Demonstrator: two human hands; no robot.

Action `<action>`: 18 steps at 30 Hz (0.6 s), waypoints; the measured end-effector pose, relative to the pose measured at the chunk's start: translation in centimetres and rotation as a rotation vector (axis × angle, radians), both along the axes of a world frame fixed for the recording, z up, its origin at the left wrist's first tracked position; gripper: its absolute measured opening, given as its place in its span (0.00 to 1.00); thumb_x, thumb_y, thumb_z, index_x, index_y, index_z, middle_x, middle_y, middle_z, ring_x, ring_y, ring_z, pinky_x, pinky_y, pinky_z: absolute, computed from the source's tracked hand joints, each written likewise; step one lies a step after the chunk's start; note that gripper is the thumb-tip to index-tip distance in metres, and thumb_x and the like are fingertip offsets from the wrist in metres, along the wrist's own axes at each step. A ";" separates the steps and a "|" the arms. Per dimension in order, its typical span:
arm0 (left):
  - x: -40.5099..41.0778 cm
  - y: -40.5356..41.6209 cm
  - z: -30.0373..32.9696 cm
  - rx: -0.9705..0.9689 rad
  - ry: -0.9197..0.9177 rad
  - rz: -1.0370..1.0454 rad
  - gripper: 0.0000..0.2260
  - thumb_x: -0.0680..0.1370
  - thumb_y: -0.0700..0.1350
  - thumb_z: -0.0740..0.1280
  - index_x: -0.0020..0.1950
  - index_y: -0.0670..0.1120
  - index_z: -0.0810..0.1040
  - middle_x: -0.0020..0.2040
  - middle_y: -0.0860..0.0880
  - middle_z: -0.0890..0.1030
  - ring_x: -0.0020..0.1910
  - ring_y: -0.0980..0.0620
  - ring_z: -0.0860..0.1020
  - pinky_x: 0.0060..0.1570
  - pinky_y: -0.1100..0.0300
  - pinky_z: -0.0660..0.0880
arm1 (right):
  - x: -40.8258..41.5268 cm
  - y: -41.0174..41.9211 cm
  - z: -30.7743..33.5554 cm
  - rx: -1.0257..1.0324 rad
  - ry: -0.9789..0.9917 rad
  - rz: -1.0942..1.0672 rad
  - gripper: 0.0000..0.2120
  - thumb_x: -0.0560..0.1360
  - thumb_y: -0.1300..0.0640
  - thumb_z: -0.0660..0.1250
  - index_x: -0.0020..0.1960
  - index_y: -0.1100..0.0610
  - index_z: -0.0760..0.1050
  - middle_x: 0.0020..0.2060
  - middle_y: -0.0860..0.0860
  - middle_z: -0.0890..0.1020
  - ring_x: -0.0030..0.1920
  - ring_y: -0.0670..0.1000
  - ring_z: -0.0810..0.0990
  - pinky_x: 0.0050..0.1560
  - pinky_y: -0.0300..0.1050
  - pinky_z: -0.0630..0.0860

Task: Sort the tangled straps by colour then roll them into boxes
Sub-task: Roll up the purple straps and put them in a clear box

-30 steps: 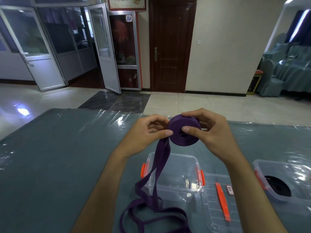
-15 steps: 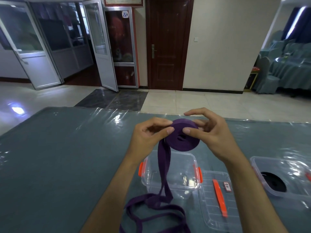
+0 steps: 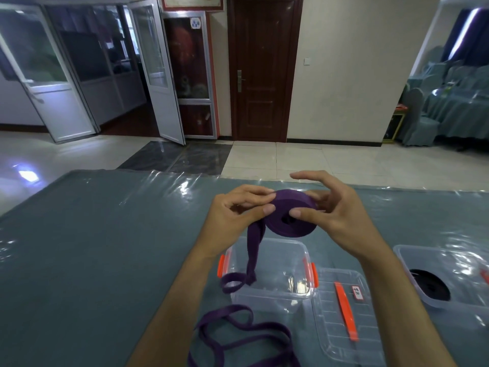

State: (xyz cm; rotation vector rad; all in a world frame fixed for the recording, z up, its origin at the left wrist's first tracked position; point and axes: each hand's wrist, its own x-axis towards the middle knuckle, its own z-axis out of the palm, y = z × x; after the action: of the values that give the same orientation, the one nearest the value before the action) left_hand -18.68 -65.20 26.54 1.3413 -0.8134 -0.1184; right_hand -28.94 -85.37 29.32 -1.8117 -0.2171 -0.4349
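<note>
Two hands work above the desk [image 3: 79, 247]: the left hand [image 3: 232, 221] and the right hand [image 3: 341, 218]. There is one purple strap [image 3: 288, 221], partly rolled. Two clear plastic boxes stand on the desk, one near the middle [image 3: 267, 300] and one at the right [image 3: 449, 266], which holds one black strap roll [image 3: 431, 284]. One clear lid [image 3: 341, 337] lies between the boxes.

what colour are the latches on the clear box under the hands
Orange latches on the empty clear box, plain in the head view.
</note>
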 end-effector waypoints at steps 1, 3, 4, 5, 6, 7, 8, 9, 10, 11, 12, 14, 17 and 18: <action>0.0 0.1 0.0 0.007 0.021 -0.026 0.12 0.74 0.39 0.75 0.57 0.44 0.87 0.57 0.45 0.85 0.57 0.49 0.84 0.58 0.60 0.80 | -0.1 0.0 0.0 0.009 -0.030 -0.008 0.26 0.72 0.60 0.77 0.69 0.53 0.76 0.50 0.56 0.88 0.51 0.58 0.87 0.53 0.51 0.85; 0.1 0.2 0.4 0.017 0.025 -0.049 0.13 0.75 0.39 0.74 0.59 0.45 0.86 0.56 0.43 0.84 0.56 0.48 0.83 0.58 0.61 0.79 | -0.2 0.0 -0.2 0.041 -0.067 -0.016 0.22 0.72 0.60 0.76 0.65 0.56 0.79 0.53 0.55 0.87 0.55 0.58 0.86 0.55 0.53 0.84; 0.1 0.2 0.6 0.014 0.012 -0.035 0.13 0.74 0.39 0.75 0.59 0.44 0.86 0.55 0.43 0.84 0.56 0.47 0.84 0.58 0.60 0.80 | -0.3 0.1 -0.4 0.060 -0.068 -0.022 0.19 0.72 0.60 0.76 0.62 0.56 0.80 0.54 0.55 0.87 0.56 0.58 0.86 0.56 0.54 0.84; 0.0 0.1 0.8 0.006 -0.003 -0.004 0.13 0.74 0.39 0.76 0.58 0.43 0.86 0.53 0.43 0.85 0.54 0.46 0.85 0.57 0.59 0.81 | -0.2 0.1 -0.6 0.079 -0.051 -0.023 0.17 0.72 0.60 0.76 0.60 0.57 0.79 0.55 0.55 0.86 0.56 0.58 0.86 0.54 0.55 0.84; -0.1 0.0 1.1 -0.003 -0.021 0.033 0.13 0.72 0.39 0.77 0.56 0.42 0.87 0.52 0.43 0.86 0.53 0.45 0.85 0.55 0.57 0.82 | -0.1 0.0 -0.7 0.087 -0.019 -0.014 0.16 0.72 0.60 0.76 0.57 0.57 0.78 0.55 0.56 0.86 0.54 0.58 0.86 0.52 0.55 0.85; -0.2 -0.2 1.2 -0.008 -0.037 0.070 0.11 0.71 0.39 0.79 0.53 0.42 0.87 0.50 0.44 0.87 0.52 0.45 0.86 0.54 0.55 0.83 | 0.0 0.0 -0.7 0.078 0.019 -0.007 0.16 0.71 0.59 0.77 0.55 0.57 0.75 0.54 0.57 0.86 0.52 0.59 0.87 0.49 0.55 0.86; -0.4 -0.5 1.2 -0.011 -0.055 0.102 0.10 0.71 0.38 0.79 0.51 0.42 0.87 0.49 0.45 0.88 0.51 0.46 0.86 0.53 0.55 0.83 | 0.1 0.1 -0.7 0.054 0.052 -0.009 0.17 0.70 0.59 0.78 0.54 0.57 0.73 0.52 0.58 0.86 0.49 0.58 0.88 0.46 0.54 0.86; -0.5 -0.8 1.1 -0.016 -0.065 0.125 0.08 0.71 0.37 0.80 0.49 0.42 0.87 0.49 0.46 0.88 0.51 0.47 0.87 0.52 0.56 0.83 | 0.1 0.0 -0.7 0.034 0.068 -0.016 0.18 0.69 0.58 0.78 0.53 0.57 0.72 0.49 0.58 0.87 0.47 0.58 0.88 0.43 0.53 0.86; -0.6 -1.0 0.8 -0.021 -0.066 0.137 0.07 0.71 0.37 0.79 0.47 0.43 0.87 0.50 0.46 0.88 0.52 0.47 0.86 0.53 0.57 0.83 | 0.1 0.0 -0.7 0.034 0.066 -0.017 0.19 0.69 0.59 0.78 0.54 0.56 0.72 0.47 0.57 0.87 0.45 0.58 0.88 0.42 0.51 0.85; -0.6 -1.1 0.5 -0.024 -0.056 0.133 0.06 0.72 0.37 0.79 0.48 0.44 0.87 0.52 0.46 0.87 0.54 0.47 0.86 0.54 0.57 0.82 | 0.0 0.0 -0.6 0.036 0.050 -0.019 0.21 0.69 0.59 0.79 0.57 0.55 0.74 0.46 0.58 0.88 0.44 0.58 0.88 0.42 0.50 0.85; -0.5 -1.0 0.1 -0.019 -0.045 0.108 0.07 0.73 0.37 0.78 0.49 0.44 0.87 0.54 0.45 0.87 0.56 0.47 0.85 0.55 0.58 0.81 | -0.1 0.0 -0.4 0.031 0.023 -0.034 0.23 0.70 0.59 0.79 0.61 0.53 0.75 0.45 0.58 0.88 0.45 0.58 0.88 0.43 0.50 0.85; -0.3 -0.6 -0.3 0.016 -0.002 0.036 0.12 0.74 0.36 0.76 0.57 0.44 0.86 0.56 0.44 0.86 0.57 0.47 0.85 0.58 0.59 0.80 | -0.3 0.0 -0.5 0.012 -0.046 -0.085 0.24 0.70 0.58 0.78 0.65 0.52 0.78 0.47 0.56 0.88 0.48 0.57 0.88 0.47 0.49 0.86; -0.1 0.1 -0.2 0.040 0.076 -0.017 0.19 0.72 0.31 0.77 0.60 0.44 0.85 0.54 0.45 0.88 0.55 0.48 0.86 0.56 0.61 0.81 | -0.2 0.2 -1.3 0.038 -0.062 -0.095 0.18 0.70 0.58 0.78 0.59 0.55 0.81 0.52 0.53 0.87 0.52 0.56 0.87 0.49 0.51 0.86; -0.3 0.2 -0.1 0.031 0.084 -0.003 0.18 0.70 0.30 0.78 0.58 0.44 0.86 0.52 0.45 0.88 0.52 0.49 0.87 0.54 0.62 0.81 | -0.2 0.4 -1.7 0.077 -0.029 -0.069 0.18 0.69 0.58 0.78 0.57 0.56 0.79 0.52 0.53 0.87 0.51 0.57 0.87 0.47 0.53 0.86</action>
State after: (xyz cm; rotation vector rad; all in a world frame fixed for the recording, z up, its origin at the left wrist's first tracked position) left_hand -18.96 -64.96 26.43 1.3552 -0.7449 -0.1891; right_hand -29.16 -84.97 27.67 -1.7417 -0.1567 -0.5121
